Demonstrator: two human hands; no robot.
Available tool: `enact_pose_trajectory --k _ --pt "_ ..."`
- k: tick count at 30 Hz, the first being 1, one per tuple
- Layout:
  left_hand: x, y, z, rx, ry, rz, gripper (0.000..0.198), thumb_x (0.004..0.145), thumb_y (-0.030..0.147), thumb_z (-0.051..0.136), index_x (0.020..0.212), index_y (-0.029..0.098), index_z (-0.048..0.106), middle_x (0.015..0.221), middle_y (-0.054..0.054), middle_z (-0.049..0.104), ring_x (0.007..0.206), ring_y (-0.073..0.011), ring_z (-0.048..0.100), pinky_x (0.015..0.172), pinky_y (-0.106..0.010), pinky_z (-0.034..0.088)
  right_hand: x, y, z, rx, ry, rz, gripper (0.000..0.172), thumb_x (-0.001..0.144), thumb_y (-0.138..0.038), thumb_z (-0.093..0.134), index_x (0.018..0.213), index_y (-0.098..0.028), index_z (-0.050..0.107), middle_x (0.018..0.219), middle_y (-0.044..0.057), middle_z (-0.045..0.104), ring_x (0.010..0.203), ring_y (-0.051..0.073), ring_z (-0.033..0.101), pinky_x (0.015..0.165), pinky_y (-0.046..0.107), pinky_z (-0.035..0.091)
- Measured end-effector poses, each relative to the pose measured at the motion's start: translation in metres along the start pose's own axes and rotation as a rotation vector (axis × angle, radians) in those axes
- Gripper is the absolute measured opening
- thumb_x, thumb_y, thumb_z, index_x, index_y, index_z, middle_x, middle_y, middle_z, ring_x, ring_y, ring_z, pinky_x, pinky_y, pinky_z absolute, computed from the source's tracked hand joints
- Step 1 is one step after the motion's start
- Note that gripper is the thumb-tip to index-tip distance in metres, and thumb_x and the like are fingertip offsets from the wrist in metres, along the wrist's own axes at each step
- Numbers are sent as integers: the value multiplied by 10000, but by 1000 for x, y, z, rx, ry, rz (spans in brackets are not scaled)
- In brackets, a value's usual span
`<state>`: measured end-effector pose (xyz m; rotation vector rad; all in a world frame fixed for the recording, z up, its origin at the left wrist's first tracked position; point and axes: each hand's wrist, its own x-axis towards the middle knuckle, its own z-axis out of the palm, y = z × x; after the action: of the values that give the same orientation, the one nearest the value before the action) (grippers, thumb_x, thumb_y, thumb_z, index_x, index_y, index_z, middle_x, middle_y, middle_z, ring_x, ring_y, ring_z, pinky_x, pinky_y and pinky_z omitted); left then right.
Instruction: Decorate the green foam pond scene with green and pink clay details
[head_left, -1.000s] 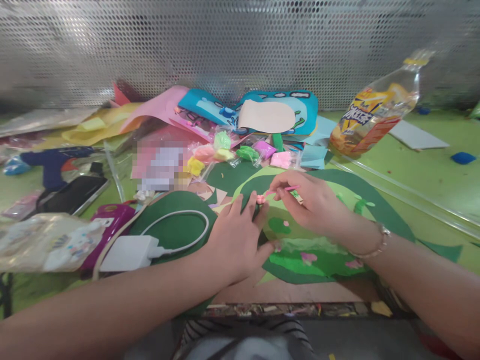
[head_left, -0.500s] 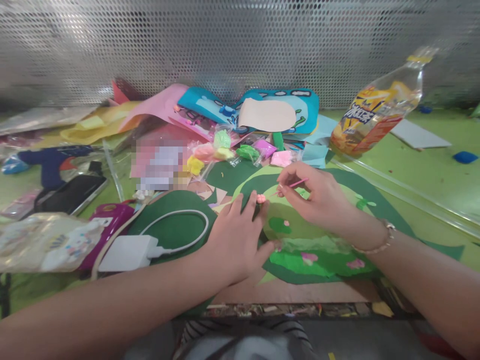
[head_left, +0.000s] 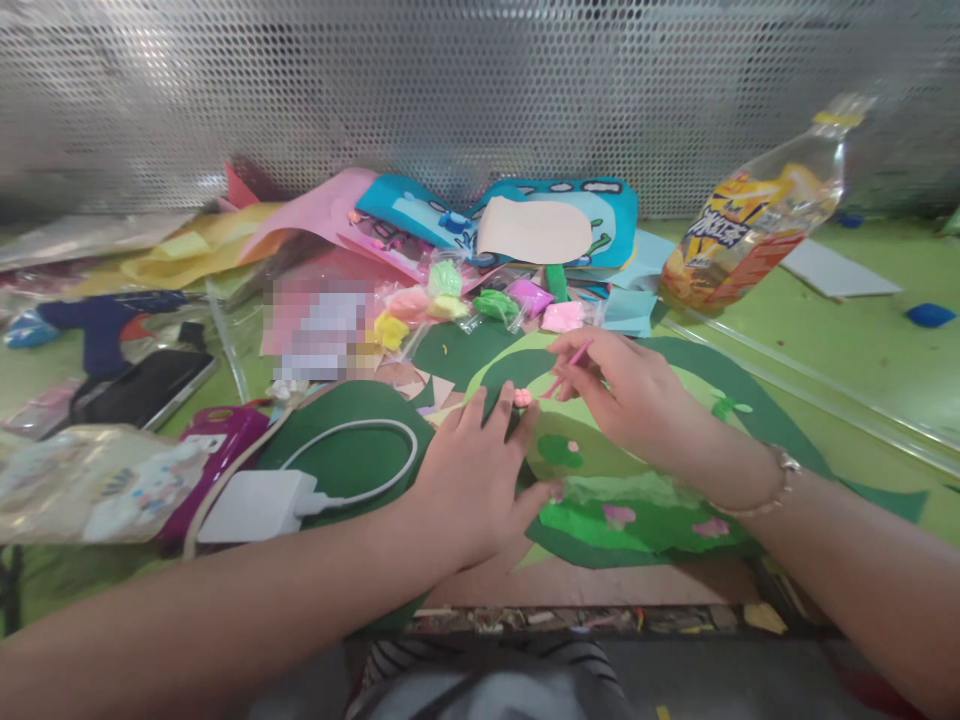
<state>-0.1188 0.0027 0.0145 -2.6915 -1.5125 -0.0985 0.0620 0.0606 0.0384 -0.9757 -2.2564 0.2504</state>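
Note:
My left hand [head_left: 480,470] lies with fingers spread over the left edge of a green layered paper piece [head_left: 637,545]. A small pink clay lump [head_left: 522,398] sits between its fingertips. In my right hand [head_left: 630,390], a thin pink tool [head_left: 577,354] is pinched, its lower tip just right of the lump. On the green paper are a dark green clay patch [head_left: 559,451] and pink clay pieces [head_left: 619,516].
Bagged coloured clay [head_left: 495,305] lies behind my hands. A tilted plastic bottle [head_left: 750,220] is at the back right. To the left are a white charger [head_left: 259,506], a phone [head_left: 146,388] and a blue glue gun [head_left: 105,330].
The pink tool has tilted more upright in my right hand, and its fingers have shifted slightly left. My left hand stays where it was.

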Motion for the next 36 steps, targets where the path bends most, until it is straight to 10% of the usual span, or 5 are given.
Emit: enact_pose_trajectory --k 36 --pt "0 0 3 9 21 11 725 861 625 299 1381 121 335 1395 -190 343 1246 -385 301 990 -498 295 2 1 9 -3 30 -121 117 888 -91 408 905 -176 486 789 26 583 708 120 582 675 264 469"
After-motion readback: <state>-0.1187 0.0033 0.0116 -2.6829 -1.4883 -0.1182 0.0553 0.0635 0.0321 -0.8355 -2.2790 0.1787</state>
